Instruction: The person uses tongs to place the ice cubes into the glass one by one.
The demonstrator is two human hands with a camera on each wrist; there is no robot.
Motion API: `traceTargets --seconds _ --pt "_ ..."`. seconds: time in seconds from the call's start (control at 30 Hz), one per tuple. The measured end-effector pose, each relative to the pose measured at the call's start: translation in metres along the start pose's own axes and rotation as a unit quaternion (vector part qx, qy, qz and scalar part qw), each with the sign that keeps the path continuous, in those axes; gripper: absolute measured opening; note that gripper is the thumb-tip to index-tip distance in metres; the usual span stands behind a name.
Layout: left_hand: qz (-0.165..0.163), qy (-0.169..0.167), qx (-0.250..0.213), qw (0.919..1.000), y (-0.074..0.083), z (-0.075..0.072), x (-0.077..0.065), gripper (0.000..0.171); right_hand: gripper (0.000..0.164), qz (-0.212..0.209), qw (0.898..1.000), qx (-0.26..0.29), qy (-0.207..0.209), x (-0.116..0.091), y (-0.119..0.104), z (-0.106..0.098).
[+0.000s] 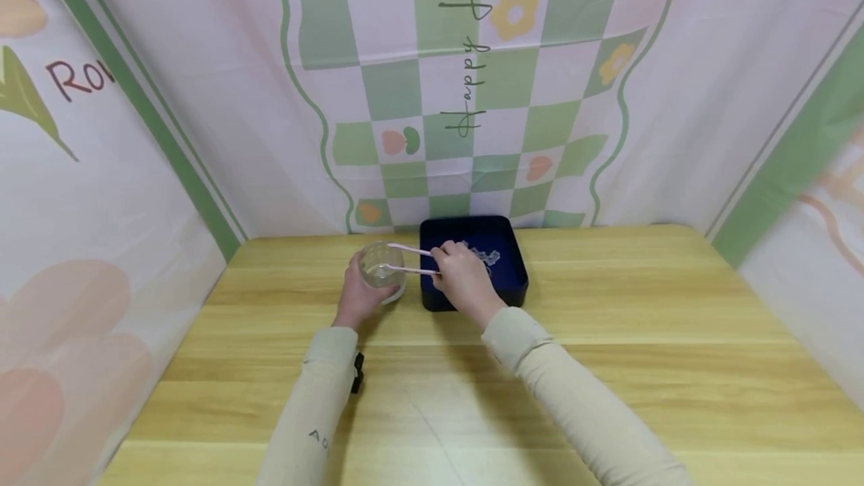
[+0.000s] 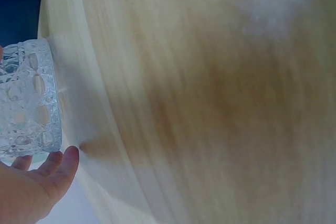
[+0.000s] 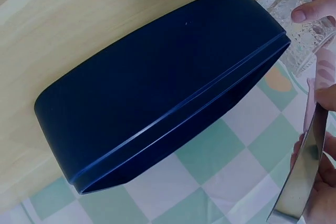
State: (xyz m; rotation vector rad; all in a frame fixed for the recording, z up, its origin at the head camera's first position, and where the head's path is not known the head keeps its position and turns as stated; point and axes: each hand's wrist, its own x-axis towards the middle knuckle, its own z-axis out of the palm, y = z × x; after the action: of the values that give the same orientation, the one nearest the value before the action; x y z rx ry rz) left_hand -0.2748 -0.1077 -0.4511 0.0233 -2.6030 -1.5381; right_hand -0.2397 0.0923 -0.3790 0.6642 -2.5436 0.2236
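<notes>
My left hand (image 1: 361,296) grips a clear patterned glass (image 1: 393,291), thumb on the near side; the left wrist view has the same hand (image 2: 37,190) around the embossed glass (image 2: 31,98). Tongs (image 1: 420,271) with pinkish-white arms are held in my right hand (image 1: 467,281), their tips at the mouth of the glass. Between the tips there seems to be a small clear piece, too small to be sure of. In the right wrist view the tongs (image 3: 302,177) show a shiny metal back end. Beneath my right hand stands a dark blue tray (image 1: 439,304) containing clear, ice-like pieces (image 1: 486,256).
The wooden table (image 1: 607,366) carries the tray and glass near its back edge. A checkered cloth (image 1: 448,96) hangs right behind them. Printed cloth walls (image 1: 81,246) close in the left and right sides.
</notes>
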Motion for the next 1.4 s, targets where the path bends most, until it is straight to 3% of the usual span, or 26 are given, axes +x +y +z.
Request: traceTargets --seconds 0.23,0.43,0.53,0.83,1.17,1.4 --pt "-0.001 -0.004 0.004 1.0 0.0 0.0 0.001 0.097 0.039 -0.007 0.999 0.002 0.037 -0.001 0.005 0.001" --pt "0.022 0.009 -0.003 0.9997 0.002 -0.002 -0.004 0.094 0.039 -0.005 0.998 -0.008 0.06 -0.002 0.014 -0.004" --pt "0.026 0.015 0.002 0.9996 0.004 -0.003 -0.007 0.093 0.039 0.008 0.998 -0.01 0.056 -0.003 0.021 -0.007" --pt "-0.02 -0.006 0.005 0.9998 0.002 -0.003 -0.002 0.096 0.038 0.062 0.997 -0.012 0.035 -0.009 0.048 -0.012" --pt "-0.016 -0.011 0.003 0.9998 0.003 -0.003 -0.004 0.097 0.03 0.132 0.991 -0.013 -0.006 -0.022 0.078 -0.011" --pt "-0.015 -0.009 0.003 0.9998 0.003 -0.003 -0.003 0.097 0.017 0.135 0.99 -0.036 -0.025 -0.027 0.084 -0.012"
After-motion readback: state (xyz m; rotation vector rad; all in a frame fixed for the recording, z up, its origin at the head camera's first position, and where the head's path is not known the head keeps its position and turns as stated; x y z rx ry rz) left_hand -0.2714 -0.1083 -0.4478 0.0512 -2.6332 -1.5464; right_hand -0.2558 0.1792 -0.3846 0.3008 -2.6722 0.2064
